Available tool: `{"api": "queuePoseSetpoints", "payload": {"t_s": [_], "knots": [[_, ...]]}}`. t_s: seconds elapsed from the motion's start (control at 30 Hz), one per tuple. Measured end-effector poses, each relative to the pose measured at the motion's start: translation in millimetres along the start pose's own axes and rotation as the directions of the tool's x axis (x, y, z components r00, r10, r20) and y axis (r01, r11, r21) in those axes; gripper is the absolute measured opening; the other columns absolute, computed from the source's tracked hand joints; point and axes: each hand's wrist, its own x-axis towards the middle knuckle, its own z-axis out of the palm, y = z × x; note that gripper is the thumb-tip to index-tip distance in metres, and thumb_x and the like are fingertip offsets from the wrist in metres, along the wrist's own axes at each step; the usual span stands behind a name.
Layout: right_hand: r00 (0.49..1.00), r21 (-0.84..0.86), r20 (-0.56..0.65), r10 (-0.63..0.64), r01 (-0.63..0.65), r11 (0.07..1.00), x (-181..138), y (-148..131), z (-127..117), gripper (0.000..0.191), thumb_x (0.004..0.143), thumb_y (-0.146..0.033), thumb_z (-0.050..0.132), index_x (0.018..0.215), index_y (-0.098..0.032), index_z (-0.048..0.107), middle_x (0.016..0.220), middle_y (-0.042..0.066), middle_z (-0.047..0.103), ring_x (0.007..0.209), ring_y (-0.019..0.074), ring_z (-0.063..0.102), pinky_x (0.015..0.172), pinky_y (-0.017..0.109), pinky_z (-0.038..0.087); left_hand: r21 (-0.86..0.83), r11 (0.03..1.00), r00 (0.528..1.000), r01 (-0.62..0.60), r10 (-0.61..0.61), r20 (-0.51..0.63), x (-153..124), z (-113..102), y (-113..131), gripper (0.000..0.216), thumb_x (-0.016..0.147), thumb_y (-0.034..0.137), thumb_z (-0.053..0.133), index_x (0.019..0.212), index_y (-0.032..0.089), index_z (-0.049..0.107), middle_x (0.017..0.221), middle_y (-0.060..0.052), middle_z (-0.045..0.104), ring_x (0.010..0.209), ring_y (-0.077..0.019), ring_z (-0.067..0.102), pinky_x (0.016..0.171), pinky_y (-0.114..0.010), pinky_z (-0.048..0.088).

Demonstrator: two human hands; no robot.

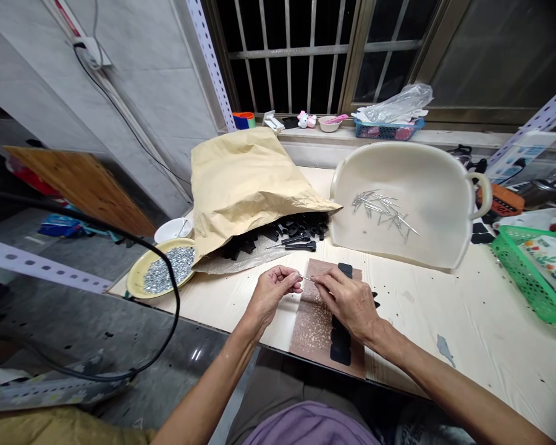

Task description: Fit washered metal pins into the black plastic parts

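Above the brown speckled board (312,327), a thin silvery metal pin (306,277) runs between my two hands. The fingertips of my left hand (274,290) pinch one end of it. My right hand (349,301) is closed around the other end, its fingers partly hiding the pin. Along the board's right side lies a row of black flat pieces (340,353), partly covered by my right hand. Just beyond the board, black-handled pieces with thin metal shafts (301,246) lie at the mouth of a large paper sack (250,179) holding many black parts.
A cream plastic basin (398,167) with several metal pins (380,207) stands at the back right. At left are a yellow bowl (136,281) of small metal parts and a white bowl (169,230). A green basket (519,272) sits far right. A black cable (175,315) loops at left.
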Motion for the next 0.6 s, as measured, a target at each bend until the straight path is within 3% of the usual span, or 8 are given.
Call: {"api": "queuePoseSetpoints", "payload": {"t_s": [0.17,0.4,0.6], "knots": [[0.999,-0.013,-0.023,0.040,-0.040,0.999,-3.1,1.9,4.0,0.018,0.093,-0.027,0.045,0.090,-0.020,0.062,0.086,0.000,0.064,0.066,0.0104,0.057,0.058,0.024,0.035,0.041,0.999,1.000,0.015,-0.015,0.006,1.0,3.4,-5.1,0.033,0.068,0.033,0.075,0.089,0.009,0.067,0.076,-0.005,0.067,0.059,-0.0082,0.058,0.062,-0.022,0.050],[0.992,0.023,0.031,0.118,-0.119,0.993,-3.9,1.6,6.9,0.022,0.095,-0.031,0.042,0.092,-0.020,0.060,0.085,0.000,0.062,0.066,0.0113,0.056,0.059,0.025,0.035,0.162,0.983,0.996,-0.088,0.092,-0.016,2.4,8.3,-8.2,0.028,0.073,0.037,0.069,0.081,0.009,0.067,0.070,-0.003,0.064,0.057,-0.0088,0.056,0.057,-0.021,0.048],[0.996,0.007,0.015,0.089,-0.090,0.996,-2.4,1.5,7.4,0.023,0.095,-0.031,0.042,0.091,-0.020,0.062,0.083,0.002,0.063,0.070,0.0134,0.057,0.064,0.026,0.035,0.213,0.970,0.992,-0.117,0.125,-0.024,2.4,9.0,-10.8,0.026,0.076,0.036,0.066,0.078,0.010,0.065,0.068,-0.002,0.064,0.054,-0.0086,0.056,0.055,-0.021,0.046]]}}
